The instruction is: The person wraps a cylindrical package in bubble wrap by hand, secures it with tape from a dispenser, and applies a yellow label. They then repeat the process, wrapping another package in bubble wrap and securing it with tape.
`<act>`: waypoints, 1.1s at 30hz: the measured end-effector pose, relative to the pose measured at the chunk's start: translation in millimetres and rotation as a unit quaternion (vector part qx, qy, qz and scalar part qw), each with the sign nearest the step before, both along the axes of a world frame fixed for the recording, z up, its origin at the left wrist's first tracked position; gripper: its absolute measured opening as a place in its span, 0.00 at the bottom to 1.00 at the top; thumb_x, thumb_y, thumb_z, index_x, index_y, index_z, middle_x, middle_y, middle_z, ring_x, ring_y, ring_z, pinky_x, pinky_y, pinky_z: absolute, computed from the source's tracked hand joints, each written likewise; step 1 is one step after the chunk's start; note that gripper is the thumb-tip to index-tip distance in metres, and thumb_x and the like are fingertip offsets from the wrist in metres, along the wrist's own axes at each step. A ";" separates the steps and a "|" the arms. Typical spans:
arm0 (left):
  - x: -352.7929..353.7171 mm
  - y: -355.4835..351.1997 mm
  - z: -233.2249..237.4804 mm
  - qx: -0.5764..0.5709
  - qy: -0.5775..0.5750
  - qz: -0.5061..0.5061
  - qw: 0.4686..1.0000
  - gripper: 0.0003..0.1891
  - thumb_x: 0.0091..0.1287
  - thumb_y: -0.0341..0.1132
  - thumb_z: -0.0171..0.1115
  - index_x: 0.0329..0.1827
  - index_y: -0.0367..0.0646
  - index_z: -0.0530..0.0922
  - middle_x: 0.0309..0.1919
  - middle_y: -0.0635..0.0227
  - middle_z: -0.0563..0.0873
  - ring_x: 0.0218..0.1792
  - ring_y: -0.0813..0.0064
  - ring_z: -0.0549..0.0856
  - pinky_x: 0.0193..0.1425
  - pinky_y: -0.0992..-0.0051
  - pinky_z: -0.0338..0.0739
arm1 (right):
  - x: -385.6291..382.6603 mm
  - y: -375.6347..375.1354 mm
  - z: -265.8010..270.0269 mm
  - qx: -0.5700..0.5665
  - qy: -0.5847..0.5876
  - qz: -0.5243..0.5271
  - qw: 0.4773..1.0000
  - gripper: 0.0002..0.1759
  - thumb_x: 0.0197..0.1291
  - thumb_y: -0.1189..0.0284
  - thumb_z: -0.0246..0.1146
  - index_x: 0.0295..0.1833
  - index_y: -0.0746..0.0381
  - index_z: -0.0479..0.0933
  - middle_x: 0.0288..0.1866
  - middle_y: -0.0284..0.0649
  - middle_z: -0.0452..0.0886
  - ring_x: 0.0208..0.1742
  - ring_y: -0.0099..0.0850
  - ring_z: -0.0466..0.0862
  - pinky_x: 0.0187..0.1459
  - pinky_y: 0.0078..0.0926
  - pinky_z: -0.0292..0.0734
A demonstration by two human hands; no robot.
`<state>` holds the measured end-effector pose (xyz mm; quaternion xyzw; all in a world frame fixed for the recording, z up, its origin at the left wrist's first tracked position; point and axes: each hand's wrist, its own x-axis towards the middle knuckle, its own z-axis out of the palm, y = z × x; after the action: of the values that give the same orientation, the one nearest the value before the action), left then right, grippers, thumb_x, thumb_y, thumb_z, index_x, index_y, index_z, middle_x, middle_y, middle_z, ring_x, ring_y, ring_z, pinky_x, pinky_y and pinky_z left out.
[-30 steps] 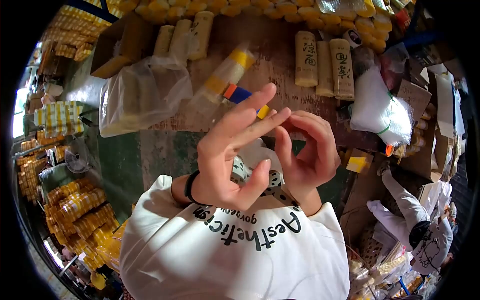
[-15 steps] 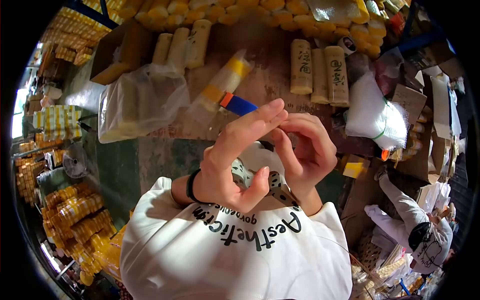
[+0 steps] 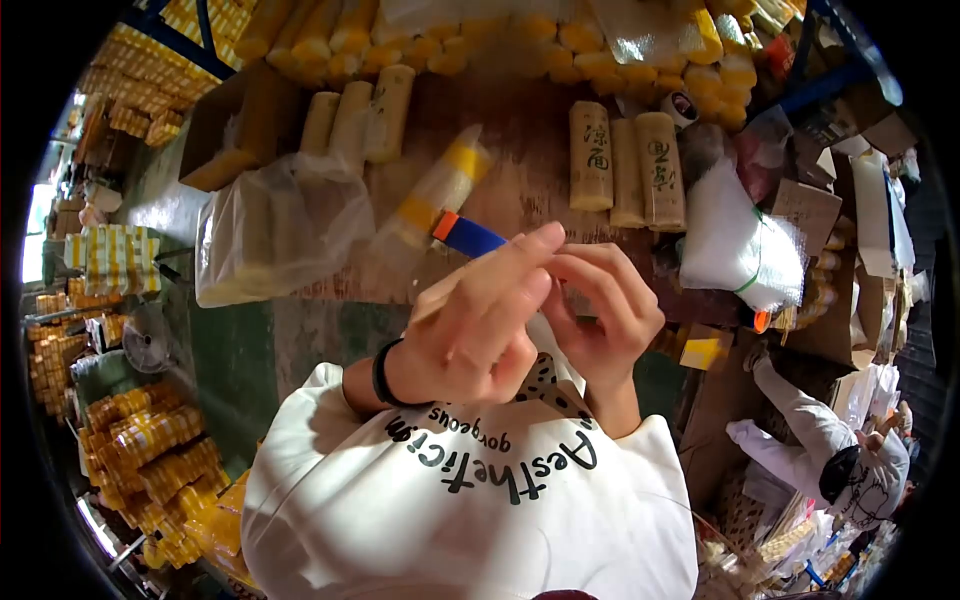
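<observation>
My left hand (image 3: 475, 325), a dark band at its wrist, is raised over my lap, its fingers bent in and slightly smeared by motion. Against its fingertips, my right hand (image 3: 605, 315) has thumb and index pinched together. I cannot tell what is between the fingers. From behind my left fingers juts a flat blue piece with an orange end (image 3: 470, 236). Just beyond it on the table (image 3: 525, 110) lies a clear bag with yellow bands (image 3: 447, 185).
Pale paper-wrapped rolls (image 3: 591, 155) with printed characters stand at the right, more rolls (image 3: 388, 115) at the left. A clear plastic bag (image 3: 285, 230) sits by a cardboard box (image 3: 240, 125). Bubble wrap (image 3: 740, 240) lies right. Yellow-banded packs (image 3: 150, 450) are stacked left. Another person (image 3: 860, 470) sits at lower right.
My left fingers and thumb have curled inward, while my right hand stays at the left fingertips. The whole scene has shifted slightly down in view.
</observation>
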<state>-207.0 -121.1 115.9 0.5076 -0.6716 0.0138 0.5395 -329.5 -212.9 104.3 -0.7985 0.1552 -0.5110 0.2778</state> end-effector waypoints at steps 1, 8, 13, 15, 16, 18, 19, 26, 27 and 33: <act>0.0 -3.6 -4.7 -0.032 -0.027 0.001 0.999 0.25 0.54 0.18 0.55 0.59 0.34 0.68 0.55 0.41 0.77 0.46 0.53 0.85 0.49 0.65 0.84 | 1.2 -1.5 0.6 -0.034 0.001 -0.009 0.999 0.16 0.38 0.88 0.67 0.38 0.68 0.80 0.32 0.41 0.81 0.28 0.35 0.82 0.28 0.24 0.78; 1.3 -10.4 -4.4 -0.078 -0.122 0.034 0.989 0.20 0.59 0.22 0.56 0.56 0.37 0.71 0.53 0.48 0.80 0.43 0.56 0.86 0.49 0.62 0.84 | 5.0 0.7 3.2 -0.069 0.025 -0.038 0.997 0.17 0.35 0.84 0.68 0.37 0.67 0.79 0.32 0.41 0.80 0.28 0.36 0.81 0.27 0.26 0.78; 6.0 -7.8 -9.6 -0.019 -0.079 -0.005 0.997 0.29 0.53 0.19 0.55 0.62 0.38 0.68 0.56 0.46 0.77 0.46 0.54 0.85 0.51 0.63 0.83 | 9.6 2.6 -3.0 0.001 0.046 -0.040 0.998 0.17 0.33 0.84 0.69 0.35 0.65 0.78 0.30 0.39 0.79 0.28 0.34 0.80 0.26 0.24 0.75; 6.3 -7.0 -14.6 -0.016 -0.039 -0.019 0.999 0.32 0.50 0.18 0.55 0.63 0.37 0.66 0.58 0.46 0.75 0.49 0.53 0.84 0.52 0.63 0.82 | 13.8 4.6 -5.8 -0.003 0.026 -0.055 0.998 0.17 0.33 0.84 0.69 0.35 0.64 0.78 0.30 0.39 0.79 0.28 0.34 0.80 0.26 0.24 0.75; 6.1 -6.2 -16.4 -0.014 -0.019 -0.027 0.999 0.33 0.49 0.18 0.55 0.64 0.36 0.64 0.59 0.45 0.74 0.50 0.52 0.83 0.53 0.64 0.82 | 14.8 5.5 -7.1 -0.005 0.016 -0.063 0.998 0.17 0.32 0.84 0.69 0.35 0.64 0.78 0.30 0.39 0.79 0.28 0.34 0.80 0.26 0.24 0.75; 4.1 -1.6 -11.5 0.018 0.015 -0.032 0.999 0.34 0.51 0.19 0.55 0.66 0.36 0.61 0.58 0.43 0.75 0.54 0.52 0.81 0.58 0.60 0.78 | 13.8 5.7 -9.6 -0.014 0.009 -0.068 0.998 0.17 0.32 0.84 0.70 0.35 0.65 0.77 0.31 0.40 0.80 0.29 0.34 0.80 0.27 0.25 0.75; 3.6 0.5 -10.1 0.034 0.032 -0.035 0.998 0.35 0.52 0.19 0.54 0.67 0.36 0.59 0.58 0.42 0.75 0.56 0.51 0.80 0.61 0.58 0.76 | 13.5 6.2 -10.9 -0.015 0.003 -0.069 0.998 0.18 0.32 0.84 0.70 0.35 0.65 0.77 0.31 0.40 0.80 0.29 0.34 0.80 0.28 0.25 0.76; 3.6 7.7 -17.6 0.078 0.110 -0.083 0.987 0.37 0.55 0.20 0.52 0.72 0.38 0.52 0.64 0.42 0.67 0.63 0.49 0.74 0.67 0.56 0.68 | 6.6 10.9 -20.0 -0.007 -0.025 -0.068 0.997 0.18 0.32 0.84 0.69 0.36 0.66 0.76 0.31 0.40 0.80 0.29 0.35 0.80 0.29 0.25 0.75; 3.8 9.3 -17.4 0.082 0.117 -0.085 0.986 0.38 0.55 0.20 0.52 0.72 0.38 0.52 0.65 0.42 0.66 0.64 0.49 0.73 0.67 0.56 0.68 | 6.2 11.1 -20.8 -0.006 -0.029 -0.064 0.998 0.18 0.32 0.85 0.69 0.36 0.66 0.76 0.30 0.40 0.79 0.29 0.35 0.80 0.29 0.25 0.75; -4.4 2.7 -12.6 0.035 0.464 -0.137 0.874 0.36 0.59 0.19 0.52 0.72 0.40 0.52 0.65 0.48 0.68 0.63 0.51 0.75 0.67 0.60 0.68 | 5.3 10.7 -26.4 0.035 -0.008 -0.052 0.998 0.14 0.37 0.85 0.68 0.34 0.66 0.76 0.29 0.40 0.79 0.27 0.34 0.80 0.28 0.26 0.76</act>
<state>-211.3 -118.4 103.3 0.3771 -0.4065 -0.3207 0.7679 -324.2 -202.2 77.9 -0.7750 0.2124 -0.5254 0.2795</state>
